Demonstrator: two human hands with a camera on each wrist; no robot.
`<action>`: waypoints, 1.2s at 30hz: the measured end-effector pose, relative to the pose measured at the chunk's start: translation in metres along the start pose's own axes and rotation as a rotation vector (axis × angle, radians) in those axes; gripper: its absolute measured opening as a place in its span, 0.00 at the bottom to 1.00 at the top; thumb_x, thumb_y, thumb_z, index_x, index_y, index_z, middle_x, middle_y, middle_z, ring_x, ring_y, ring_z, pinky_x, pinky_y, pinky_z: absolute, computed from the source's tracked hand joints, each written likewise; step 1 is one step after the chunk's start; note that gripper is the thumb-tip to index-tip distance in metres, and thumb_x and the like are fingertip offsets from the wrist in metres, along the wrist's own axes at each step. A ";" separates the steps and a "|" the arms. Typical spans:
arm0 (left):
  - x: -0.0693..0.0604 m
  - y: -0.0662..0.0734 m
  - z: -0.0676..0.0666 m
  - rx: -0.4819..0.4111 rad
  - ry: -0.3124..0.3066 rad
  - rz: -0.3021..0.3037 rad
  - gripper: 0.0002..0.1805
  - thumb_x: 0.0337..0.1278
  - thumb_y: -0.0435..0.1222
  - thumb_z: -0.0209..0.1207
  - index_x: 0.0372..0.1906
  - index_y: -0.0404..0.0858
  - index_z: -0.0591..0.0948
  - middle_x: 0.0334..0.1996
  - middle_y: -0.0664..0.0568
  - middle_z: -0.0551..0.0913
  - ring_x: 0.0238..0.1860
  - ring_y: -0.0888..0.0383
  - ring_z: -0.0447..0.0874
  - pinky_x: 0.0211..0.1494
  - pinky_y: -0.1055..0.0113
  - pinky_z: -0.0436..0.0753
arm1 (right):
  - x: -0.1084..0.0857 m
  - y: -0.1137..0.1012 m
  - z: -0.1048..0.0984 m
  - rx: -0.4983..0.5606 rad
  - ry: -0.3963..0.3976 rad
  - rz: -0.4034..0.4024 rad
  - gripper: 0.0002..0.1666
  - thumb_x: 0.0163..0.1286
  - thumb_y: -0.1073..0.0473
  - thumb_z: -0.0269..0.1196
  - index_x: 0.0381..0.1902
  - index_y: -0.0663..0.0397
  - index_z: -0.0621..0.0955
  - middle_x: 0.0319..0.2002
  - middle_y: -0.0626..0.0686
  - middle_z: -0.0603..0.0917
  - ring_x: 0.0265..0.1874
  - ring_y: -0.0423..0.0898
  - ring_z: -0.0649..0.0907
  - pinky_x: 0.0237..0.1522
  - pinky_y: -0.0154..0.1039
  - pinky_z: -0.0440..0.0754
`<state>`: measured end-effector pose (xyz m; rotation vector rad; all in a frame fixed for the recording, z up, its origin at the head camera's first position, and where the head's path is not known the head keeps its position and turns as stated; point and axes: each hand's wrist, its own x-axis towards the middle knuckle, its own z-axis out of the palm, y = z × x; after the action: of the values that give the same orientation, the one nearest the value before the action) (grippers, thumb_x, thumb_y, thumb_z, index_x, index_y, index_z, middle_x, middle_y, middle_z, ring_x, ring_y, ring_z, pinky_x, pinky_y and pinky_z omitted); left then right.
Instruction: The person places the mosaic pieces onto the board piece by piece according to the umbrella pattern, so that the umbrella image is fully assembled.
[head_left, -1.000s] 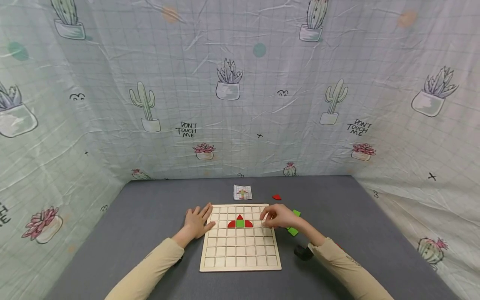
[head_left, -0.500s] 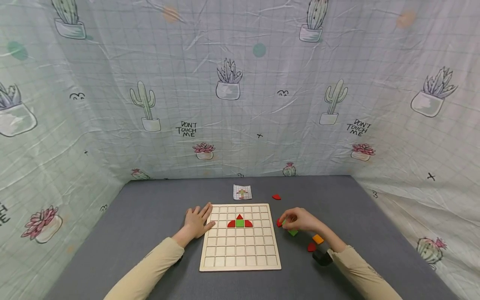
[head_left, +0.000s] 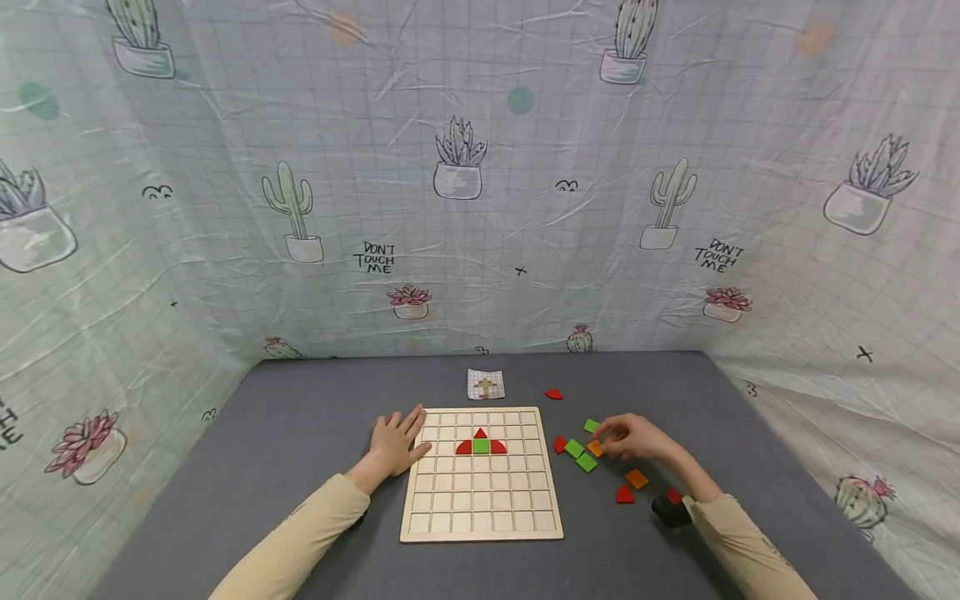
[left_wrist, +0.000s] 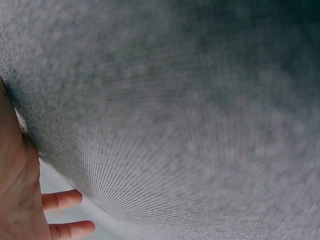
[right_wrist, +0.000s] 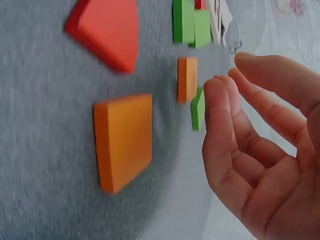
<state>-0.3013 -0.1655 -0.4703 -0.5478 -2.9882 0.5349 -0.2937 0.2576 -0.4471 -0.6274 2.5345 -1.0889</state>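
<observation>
A pale wooden grid board [head_left: 480,500] lies on the grey table. On it sit a red triangle [head_left: 481,433], a green square [head_left: 481,447] and two red rounded pieces [head_left: 464,448], one on each side of the green square. My left hand [head_left: 392,443] rests with spread fingers along the board's left edge. Right of the board, my right hand [head_left: 637,437] is above an orange square [head_left: 595,448]. The right wrist view shows its thumb and fingers [right_wrist: 218,135] apart and bent, with nothing between them. A nearer orange block [right_wrist: 125,142] lies below the hand there.
Green squares [head_left: 586,462] and red pieces [head_left: 625,494] lie scattered right of the board. Another red piece [head_left: 553,394] is farther back. Behind the board lies a small printed card [head_left: 485,385] with a coloured pattern. A patterned curtain [head_left: 480,225] surrounds the table's back and sides.
My right hand has moved right, from the board's right edge past the green squares to the orange one. More loose pieces are uncovered. My left hand has stayed in place.
</observation>
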 end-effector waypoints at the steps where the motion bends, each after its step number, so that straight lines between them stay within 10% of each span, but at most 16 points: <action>1: 0.000 0.000 0.000 0.001 -0.001 -0.001 0.34 0.60 0.60 0.36 0.67 0.47 0.57 0.67 0.58 0.58 0.51 0.51 0.65 0.41 0.53 0.67 | 0.000 0.001 -0.002 0.002 -0.002 0.004 0.16 0.61 0.62 0.59 0.46 0.66 0.77 0.31 0.62 0.82 0.26 0.50 0.80 0.26 0.42 0.78; 36: -0.001 0.001 0.000 -0.006 0.002 -0.003 0.34 0.60 0.60 0.36 0.67 0.48 0.58 0.67 0.58 0.58 0.48 0.51 0.66 0.40 0.54 0.67 | 0.012 0.025 -0.006 0.065 -0.147 -0.004 0.20 0.58 0.69 0.58 0.50 0.69 0.73 0.21 0.62 0.75 0.14 0.37 0.65 0.18 0.31 0.63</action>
<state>-0.3002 -0.1647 -0.4706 -0.5441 -2.9886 0.5255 -0.3131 0.2702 -0.4629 -0.6701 2.3650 -1.0808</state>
